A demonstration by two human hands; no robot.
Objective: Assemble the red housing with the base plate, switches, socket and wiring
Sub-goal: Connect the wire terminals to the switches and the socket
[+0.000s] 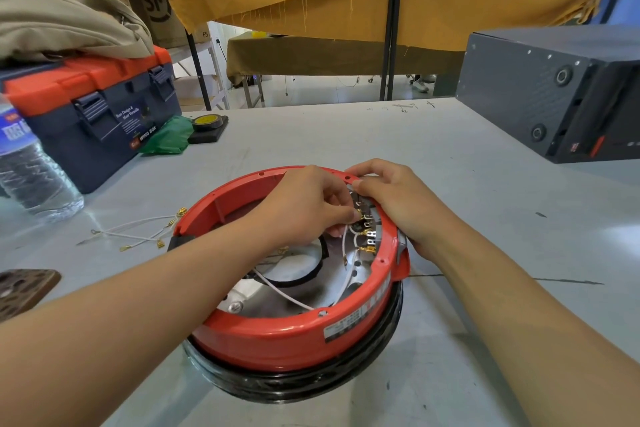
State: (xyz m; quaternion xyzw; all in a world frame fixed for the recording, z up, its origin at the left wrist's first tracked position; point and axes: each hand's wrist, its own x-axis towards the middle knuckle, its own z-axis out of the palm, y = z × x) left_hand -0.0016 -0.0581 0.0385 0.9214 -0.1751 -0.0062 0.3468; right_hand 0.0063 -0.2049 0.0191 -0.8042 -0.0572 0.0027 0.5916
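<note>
The round red housing (277,336) lies upside down on the grey table, resting on a black ring (311,381). Inside it shows a shiny metal base plate (284,298) with white wires (287,295) across it. Switch terminals with brass connectors (367,236) sit along the inner right wall. My left hand (308,204) reaches into the housing and pinches a brass connector on a white wire against those terminals. My right hand (398,204) grips the housing's right rim from outside, thumb on the rim's top.
Loose white wires with brass terminals (138,232) lie left of the housing. A blue and orange toolbox (93,114), a water bottle (31,170), a green bag (169,139) and a tape roll (207,123) stand at the left. A grey machine (554,94) sits at the back right.
</note>
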